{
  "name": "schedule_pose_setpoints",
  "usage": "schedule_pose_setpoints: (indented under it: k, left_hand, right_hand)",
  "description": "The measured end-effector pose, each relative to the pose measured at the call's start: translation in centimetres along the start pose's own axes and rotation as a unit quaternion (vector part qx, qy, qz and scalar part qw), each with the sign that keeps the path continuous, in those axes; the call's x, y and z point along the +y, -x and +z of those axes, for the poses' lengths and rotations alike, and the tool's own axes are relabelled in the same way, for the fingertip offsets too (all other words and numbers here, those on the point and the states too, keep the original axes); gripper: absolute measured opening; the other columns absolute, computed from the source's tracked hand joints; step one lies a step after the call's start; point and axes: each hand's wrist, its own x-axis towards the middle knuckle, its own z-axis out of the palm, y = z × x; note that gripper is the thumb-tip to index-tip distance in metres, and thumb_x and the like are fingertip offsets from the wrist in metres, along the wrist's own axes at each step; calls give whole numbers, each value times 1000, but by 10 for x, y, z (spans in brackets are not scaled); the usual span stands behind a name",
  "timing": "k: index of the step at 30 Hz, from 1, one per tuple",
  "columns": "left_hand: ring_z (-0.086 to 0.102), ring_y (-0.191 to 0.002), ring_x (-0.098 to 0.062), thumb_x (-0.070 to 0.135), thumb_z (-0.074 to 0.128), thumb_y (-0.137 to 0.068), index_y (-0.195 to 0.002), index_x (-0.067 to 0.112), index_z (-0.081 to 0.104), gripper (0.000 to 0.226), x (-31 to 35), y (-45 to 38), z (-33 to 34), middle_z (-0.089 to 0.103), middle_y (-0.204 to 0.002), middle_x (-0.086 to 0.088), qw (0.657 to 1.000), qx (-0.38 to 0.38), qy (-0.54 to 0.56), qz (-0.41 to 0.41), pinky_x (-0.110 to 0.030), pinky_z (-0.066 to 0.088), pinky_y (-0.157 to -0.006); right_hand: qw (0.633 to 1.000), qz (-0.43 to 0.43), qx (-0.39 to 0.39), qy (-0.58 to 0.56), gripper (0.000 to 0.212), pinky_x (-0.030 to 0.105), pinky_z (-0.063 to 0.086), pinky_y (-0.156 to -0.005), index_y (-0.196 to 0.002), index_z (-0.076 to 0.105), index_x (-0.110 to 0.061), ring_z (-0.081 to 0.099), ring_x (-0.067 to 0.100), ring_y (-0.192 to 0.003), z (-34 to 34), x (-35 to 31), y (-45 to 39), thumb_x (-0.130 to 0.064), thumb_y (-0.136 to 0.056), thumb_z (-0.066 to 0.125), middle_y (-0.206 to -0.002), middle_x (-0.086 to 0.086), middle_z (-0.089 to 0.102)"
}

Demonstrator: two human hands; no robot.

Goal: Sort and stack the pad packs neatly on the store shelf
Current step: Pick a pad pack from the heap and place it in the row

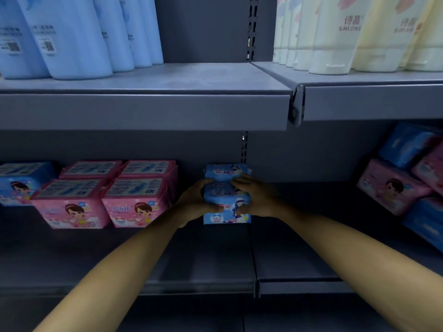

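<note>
Gripping from both sides, the left hand (196, 200) and the right hand (251, 197) squeeze the front blue pad pack (226, 207) on the lower shelf (203, 255), fingers curled over its top and thumbs on its printed face. It stands just right of the pink rows, with a second blue pad pack (225, 170) close behind it; I cannot tell whether the two touch.

Risk, as I judge it: these soft wrappers give under pressure, so an uneven squeeze could buckle or twist the front pack and leave it crooked, and a hard push backward might knock over the pack behind.

Counting what shows: two blue packs at the hands; four pink pad packs (105, 195) in two rows, front and back; one blue pack at far left (21, 183); and a loose pile of mixed packs (407, 185) at the right, too jumbled to count. Above, blue bottles (79, 37) and cream bottles (335, 37) stand on the upper shelf.
</note>
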Motion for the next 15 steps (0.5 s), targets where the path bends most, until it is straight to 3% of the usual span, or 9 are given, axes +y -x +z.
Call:
schedule_pose_setpoints:
  k: [5,8,15]
  left_hand:
    - [42,-130,-21,29,83,-71,-147,24,34,90,0,-7,-3,37,-144,-5,988,36,-152,18,-38,42,-106]
    - [32,-137,-22,40,77,-77,-151,22,27,90,1,-8,-6,30,-150,-8,961,28,-270,53,-28,30,-109]
    - [46,-130,-23,37,64,-89,-153,16,3,91,8,-12,1,36,-151,-10,945,-31,-323,31,-26,40,-97]
  right_hand:
    - [999,-35,38,7,79,21,17,-107,-147,30,-9,17,15,-143,3,0,-2,-30,-83,71,-155,4,26]
    - [998,-43,52,12,80,17,12,-106,-149,26,-10,18,15,-143,6,2,-1,-29,-84,69,-157,4,22]
    - [999,-22,8,25,90,23,4,-112,-152,7,-14,1,14,-146,11,3,-4,-31,-86,66,-160,2,2]
